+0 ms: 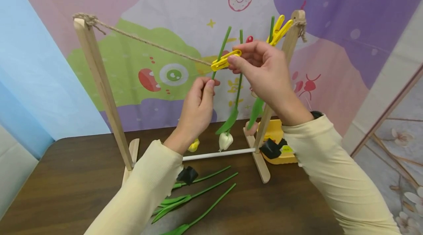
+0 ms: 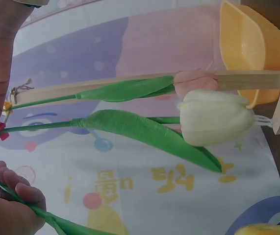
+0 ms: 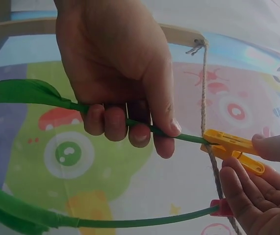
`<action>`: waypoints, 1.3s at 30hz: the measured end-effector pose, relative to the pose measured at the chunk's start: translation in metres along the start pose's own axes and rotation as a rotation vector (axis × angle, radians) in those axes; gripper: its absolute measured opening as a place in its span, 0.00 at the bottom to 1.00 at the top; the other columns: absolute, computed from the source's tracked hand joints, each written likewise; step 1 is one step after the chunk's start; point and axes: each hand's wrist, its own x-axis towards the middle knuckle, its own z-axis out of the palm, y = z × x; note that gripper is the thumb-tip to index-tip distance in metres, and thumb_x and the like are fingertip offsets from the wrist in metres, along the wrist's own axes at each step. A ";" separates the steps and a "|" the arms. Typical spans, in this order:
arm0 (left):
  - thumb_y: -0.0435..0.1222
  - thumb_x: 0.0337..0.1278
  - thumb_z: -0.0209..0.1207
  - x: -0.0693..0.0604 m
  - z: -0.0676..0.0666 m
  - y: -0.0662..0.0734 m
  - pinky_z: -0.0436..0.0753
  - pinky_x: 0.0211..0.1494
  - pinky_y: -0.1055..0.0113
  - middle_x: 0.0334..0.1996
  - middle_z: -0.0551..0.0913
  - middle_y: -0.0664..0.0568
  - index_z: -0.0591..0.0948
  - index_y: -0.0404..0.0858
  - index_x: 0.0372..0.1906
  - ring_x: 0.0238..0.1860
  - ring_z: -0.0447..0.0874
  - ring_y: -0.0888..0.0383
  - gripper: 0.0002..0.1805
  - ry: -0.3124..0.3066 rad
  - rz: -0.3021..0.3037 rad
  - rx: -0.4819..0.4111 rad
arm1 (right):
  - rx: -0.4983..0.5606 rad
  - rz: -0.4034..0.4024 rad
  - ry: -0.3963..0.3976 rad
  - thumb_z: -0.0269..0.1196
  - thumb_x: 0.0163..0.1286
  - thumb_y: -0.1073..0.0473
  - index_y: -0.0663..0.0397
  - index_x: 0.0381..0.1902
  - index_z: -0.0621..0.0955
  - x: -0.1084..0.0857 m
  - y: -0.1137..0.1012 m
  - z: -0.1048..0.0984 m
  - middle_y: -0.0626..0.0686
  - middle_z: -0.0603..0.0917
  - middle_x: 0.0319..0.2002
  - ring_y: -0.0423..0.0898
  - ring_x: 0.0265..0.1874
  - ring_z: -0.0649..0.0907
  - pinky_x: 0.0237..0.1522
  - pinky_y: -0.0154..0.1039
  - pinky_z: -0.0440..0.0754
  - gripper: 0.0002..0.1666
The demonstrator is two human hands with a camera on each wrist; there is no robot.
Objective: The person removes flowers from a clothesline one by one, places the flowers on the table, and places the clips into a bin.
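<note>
Near the centre of the head view, the left hand (image 1: 198, 106) has its grip closed round a slim, smooth green stem (image 1: 223, 46). Just above and to the right, the right hand (image 1: 264, 69) pinches the ends of a glossy yellow plastic clothespin (image 1: 226, 60) between thumb and fingers, its tip meeting the stem and a coarse, twisted rope (image 1: 148, 42). The rope slants from a pale, round-topped wooden post (image 1: 102, 91) at upper left towards upper right. Right of centre, a tulip with creamy, cupped petals (image 1: 226, 141) hangs head down; in the left wrist view a pink tulip (image 2: 196, 83) hangs beside it. Straight-stemmed artificial greenery (image 1: 211, 187) lies on the dark wood-grained tabletop (image 1: 66, 169), lower centre.
</note>
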 end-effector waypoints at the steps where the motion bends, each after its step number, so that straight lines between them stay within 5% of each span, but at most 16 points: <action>1: 0.38 0.72 0.41 0.000 0.000 0.000 0.68 0.36 0.67 0.32 0.71 0.47 0.74 0.33 0.45 0.33 0.68 0.57 0.14 -0.001 0.001 0.008 | -0.002 -0.002 0.003 0.64 0.62 0.64 0.65 0.43 0.79 -0.001 0.000 0.000 0.47 0.85 0.30 0.42 0.28 0.85 0.37 0.32 0.82 0.13; 12: 0.39 0.72 0.42 -0.005 -0.005 0.000 0.66 0.30 0.68 0.24 0.65 0.52 0.75 0.35 0.44 0.23 0.62 0.57 0.14 0.006 0.021 0.014 | 0.085 -0.104 0.072 0.65 0.60 0.67 0.70 0.41 0.79 -0.008 -0.001 0.000 0.40 0.85 0.29 0.41 0.27 0.85 0.36 0.34 0.83 0.12; 18: 0.40 0.72 0.43 -0.008 -0.010 -0.003 0.66 0.33 0.67 0.27 0.68 0.50 0.76 0.35 0.44 0.26 0.64 0.56 0.15 0.013 0.041 0.031 | 0.148 -0.183 0.153 0.65 0.58 0.70 0.70 0.39 0.80 -0.007 -0.002 -0.001 0.40 0.85 0.27 0.40 0.26 0.85 0.36 0.36 0.83 0.10; 32: 0.41 0.72 0.42 -0.016 -0.022 -0.008 0.71 0.42 0.64 0.45 0.77 0.46 0.76 0.36 0.44 0.38 0.71 0.55 0.15 0.000 0.045 0.178 | 0.343 -0.210 0.265 0.62 0.61 0.71 0.60 0.36 0.80 -0.009 -0.001 -0.014 0.51 0.86 0.32 0.45 0.26 0.86 0.36 0.37 0.83 0.05; 39: 0.40 0.72 0.42 -0.023 -0.027 -0.010 0.70 0.44 0.62 0.41 0.76 0.46 0.76 0.36 0.42 0.40 0.71 0.54 0.14 -0.033 0.042 0.273 | 0.363 -0.165 0.284 0.61 0.62 0.70 0.60 0.37 0.80 -0.013 0.005 -0.020 0.51 0.86 0.31 0.43 0.26 0.85 0.36 0.36 0.83 0.05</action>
